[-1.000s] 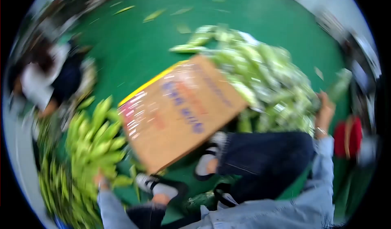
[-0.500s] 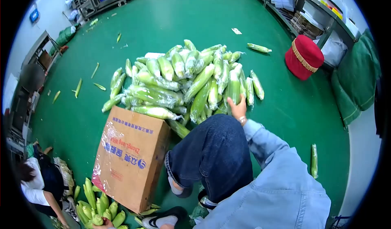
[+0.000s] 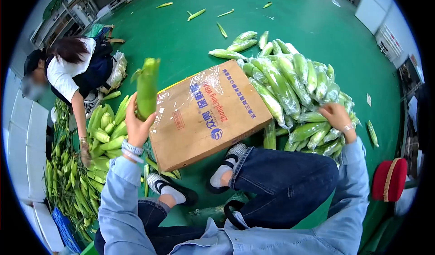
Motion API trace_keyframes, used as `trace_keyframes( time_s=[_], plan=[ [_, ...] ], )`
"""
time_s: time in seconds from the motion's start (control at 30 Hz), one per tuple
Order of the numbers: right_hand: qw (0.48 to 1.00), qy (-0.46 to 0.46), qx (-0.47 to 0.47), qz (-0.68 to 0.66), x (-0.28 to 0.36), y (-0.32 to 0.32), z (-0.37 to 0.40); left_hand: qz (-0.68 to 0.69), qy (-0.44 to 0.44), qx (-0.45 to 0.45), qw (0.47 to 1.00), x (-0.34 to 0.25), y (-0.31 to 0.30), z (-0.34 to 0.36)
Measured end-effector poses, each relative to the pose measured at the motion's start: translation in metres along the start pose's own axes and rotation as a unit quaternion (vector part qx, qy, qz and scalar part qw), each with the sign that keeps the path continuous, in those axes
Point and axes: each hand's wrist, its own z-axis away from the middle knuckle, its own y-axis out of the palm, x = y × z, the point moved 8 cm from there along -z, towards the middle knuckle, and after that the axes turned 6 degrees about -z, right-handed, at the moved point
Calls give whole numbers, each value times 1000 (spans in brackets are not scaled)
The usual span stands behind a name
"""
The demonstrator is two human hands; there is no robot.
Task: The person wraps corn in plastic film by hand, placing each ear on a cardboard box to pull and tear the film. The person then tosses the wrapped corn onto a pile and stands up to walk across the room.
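Left hand [image 3: 138, 126] grips a cob [image 3: 147, 89] upright, above the floor [image 3: 190, 37] just left of the box [image 3: 210, 112] — right hand [image 3: 336, 115] rests on the wrapped pile [image 3: 290, 87], fingers' state unclear.

Light-blue denim shirt, long sleeves, collar showing at bottom edge. Left sleeve [image 3: 120, 196] ends in a cuff just behind the left hand [image 3: 137, 126]. Between cuff and hand sits 1 white-grey watch band [image 3: 132, 148] with a thin pale bracelet beside it. Right sleeve [image 3: 355, 173] is the same fabric, cuff just behind the right hand [image 3: 336, 116], with 1 silver bracelet [image 3: 348, 128] at that wrist. Dark-blue jeans [image 3: 290, 182] below both hands. 2 black-and-white sneakers [image 3: 158, 182], white socks [image 3: 174, 192].
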Motion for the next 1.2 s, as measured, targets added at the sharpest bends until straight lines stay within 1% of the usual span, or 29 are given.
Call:
trace_keyframes(
  time_s=[0.07, 0.1, 0.13, 0.2, 0.27, 0.3, 0.37, 0.4, 0.43, 0.47, 0.5, 0.53, 0.57, 0.6, 0.67, 0.7, 0.77, 0.8, 0.83, 0.87, 0.9, 0.93, 0.97, 1.0, 1.03, 1.07, 1.13, 1.17, 1.2],
  plan=[
    [994, -76, 58, -48, 94, 36, -40, -19, 15, 5, 1000, 6, 15, -13],
    [987, -140, 71, 19, 129, 66, -57, -16, 31, -4, 999, 11, 24, -19],
    [979, -174, 100, 39, 156, 99, -72, -13, 50, -14, 999, 15, 33, -25],
    [960, -177, 170, 135, 199, 164, -99, -161, 110, -35, 980, -5, 46, -32],
    [972, -195, 46, 125, 216, 221, -131, -238, 133, -22, 962, -7, 60, -39],
    [972, -197, 43, 124, 223, 243, -142, -240, 135, -24, 961, -4, 63, -44],
    [976, -147, 63, 145, 225, 275, -157, -313, 138, 13, 940, 5, 77, -50],
    [976, -146, 65, 146, 222, 274, -163, -312, 136, 15, 940, 12, 79, -54],
    [944, -229, 156, 180, 224, 281, -160, -309, 128, 33, 942, 21, 85, -58],
    [894, -307, 245, 214, 222, 288, -152, -304, 120, 51, 944, 32, 92, -61],
    [922, -216, 313, 70, 223, 248, -142, -291, 111, 61, 948, 45, 98, -64],
    [921, -209, 318, 77, 209, 234, -142, -281, 107, 64, 952, 53, 102, -64],
    [902, -158, 383, -123, 193, 221, -141, -300, 104, 106, 942, 62, 114, -62],
    [843, -98, 423, -318, 189, 205, -143, -318, 104, 146, 931, 66, 126, -62],
    [830, 3, 305, -467, 180, 184, -171, -318, 92, 177, 927, 66, 139, -66],
    [762, 15, 298, -575, 201, 174, -177, -303, 89, 202, 927, 66, 145, -69],
    [700, -31, 239, -672, 242, 194, -194, -295, 91, 227, 924, 60, 147, -68],
    [865, -229, 106, -433, 276, 185, -186, -299, 98, 229, 921, 52, 149, -66],
    [858, -142, 148, -470, 291, 227, -188, -295, 92, 233, 922, 47, 150, -66],
    [861, -232, 122, -437, 306, 266, -191, -289, 86, 238, 923, 44, 150, -67],
    [891, -279, 91, -346, 316, 279, -180, -293, 87, 235, 923, 56, 151, -66],
    [910, -325, 60, -249, 325, 286, -167, -244, 115, 194, 943, 73, 151, -68],
    [908, -332, 62, -247, 329, 282, -160, -194, 141, 149, 959, 79, 146, -68],
    [896, -396, -31, -199, 337, 263, -145, -222, 161, 33, 961, 70, 123, -59],
    [870, -451, -123, -153, 341, 252, -129, -260, 133, 33, 956, 79, 110, -43],
    [868, -454, -121, -161, 340, 248, -130, -301, 109, 36, 947, 86, 95, -26],
    [887, -451, -56, -75, 342, 265, -132, -393, 136, 82, 906, 51, 79, 12],
    [900, -432, -22, -52, 342, 273, -134, -464, 128, 49, 875, 45, 72, 25],
    [906, -423, 10, -17, 344, 277, -139, -494, 98, 83, 860, 57, 69, 29]
  ],
)
